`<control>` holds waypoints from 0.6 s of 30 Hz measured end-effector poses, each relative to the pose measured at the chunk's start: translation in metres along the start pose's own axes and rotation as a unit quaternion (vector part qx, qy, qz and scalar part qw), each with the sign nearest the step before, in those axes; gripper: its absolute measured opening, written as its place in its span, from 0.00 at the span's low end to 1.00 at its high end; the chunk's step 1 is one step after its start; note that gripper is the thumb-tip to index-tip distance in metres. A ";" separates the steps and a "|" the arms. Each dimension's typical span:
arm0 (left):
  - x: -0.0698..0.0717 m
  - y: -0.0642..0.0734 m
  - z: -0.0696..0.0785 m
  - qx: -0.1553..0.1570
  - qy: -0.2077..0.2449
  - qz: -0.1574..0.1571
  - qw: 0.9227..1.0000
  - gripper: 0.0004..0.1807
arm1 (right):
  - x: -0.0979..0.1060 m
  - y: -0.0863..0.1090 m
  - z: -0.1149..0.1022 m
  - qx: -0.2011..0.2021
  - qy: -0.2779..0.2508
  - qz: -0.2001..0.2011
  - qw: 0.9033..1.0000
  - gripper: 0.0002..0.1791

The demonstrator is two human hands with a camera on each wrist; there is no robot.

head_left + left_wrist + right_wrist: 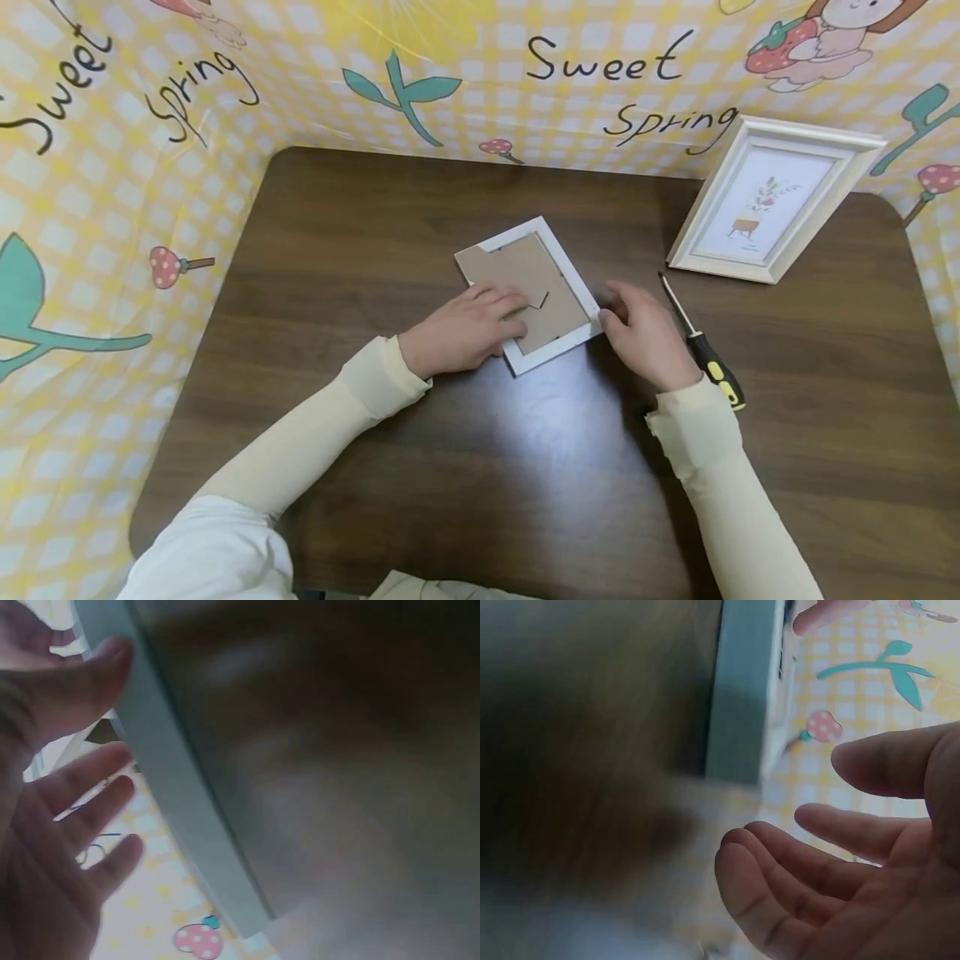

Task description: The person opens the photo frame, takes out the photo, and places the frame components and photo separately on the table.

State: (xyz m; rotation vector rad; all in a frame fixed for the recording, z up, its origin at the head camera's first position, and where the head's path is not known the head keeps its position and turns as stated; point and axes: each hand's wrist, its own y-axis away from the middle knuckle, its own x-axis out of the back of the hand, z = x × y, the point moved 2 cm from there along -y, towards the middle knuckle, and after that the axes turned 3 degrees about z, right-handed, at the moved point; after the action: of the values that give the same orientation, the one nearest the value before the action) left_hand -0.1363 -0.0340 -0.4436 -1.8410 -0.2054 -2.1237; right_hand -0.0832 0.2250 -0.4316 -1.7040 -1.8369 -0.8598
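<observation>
A small white picture frame (572, 271) lies turned over on the table, its brown backing board (504, 260) uppermost. Along the upper left side the board overlaps the white border. My left hand (467, 327) rests with extended fingers on the board's lower left part, hiding that side. The left wrist view shows its thumb against the frame's side (169, 780). My right hand (645, 333) is at the right corner, thumb close to or touching it. In the right wrist view its fingers curve loosely, holding nothing, beside the frame's end (742, 712).
A screwdriver (708, 362) with a black and yellow handle lies just right of my right hand. Behind it, a larger white frame (787, 175) with a plant picture leans at the back right. Patterned cloth (315, 92) surrounds the back and left of the dark wooden table (360, 233).
</observation>
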 end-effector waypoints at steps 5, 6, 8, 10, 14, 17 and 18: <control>-0.004 0.002 -0.001 -0.026 -0.007 0.025 0.999 0.12 | -0.011 -0.019 0.001 -0.043 -0.060 -0.037 0.997 0.25; -0.004 0.002 -0.002 -0.028 -0.004 0.027 0.999 0.12 | -0.010 -0.020 0.002 -0.049 -0.067 -0.037 0.996 0.24; -0.003 0.001 -0.003 -0.030 0.007 0.031 0.999 0.13 | -0.007 -0.021 0.005 -0.056 -0.079 -0.037 0.995 0.23; 0.001 0.001 -0.004 -0.027 0.034 0.036 0.998 0.12 | -0.004 -0.022 0.007 -0.060 -0.097 -0.036 0.993 0.22; 0.013 -0.001 -0.008 -0.024 0.121 0.060 0.991 0.07 | 0.001 -0.022 0.014 -0.085 -0.199 -0.035 0.976 0.22; 0.025 -0.004 -0.013 -0.019 0.198 0.078 0.977 0.03 | 0.004 -0.020 0.018 -0.096 -0.333 -0.027 0.938 0.22; 0.029 -0.005 -0.015 -0.014 0.222 0.080 0.972 0.03 | 0.005 -0.019 0.019 -0.093 -0.377 -0.025 0.921 0.22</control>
State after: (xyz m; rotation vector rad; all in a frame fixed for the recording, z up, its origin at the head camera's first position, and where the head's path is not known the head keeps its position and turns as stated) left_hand -0.1554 -0.0381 -0.4168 -1.2956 0.0772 -2.3575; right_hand -0.1018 0.2424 -0.4433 -2.3400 -2.3361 -0.4115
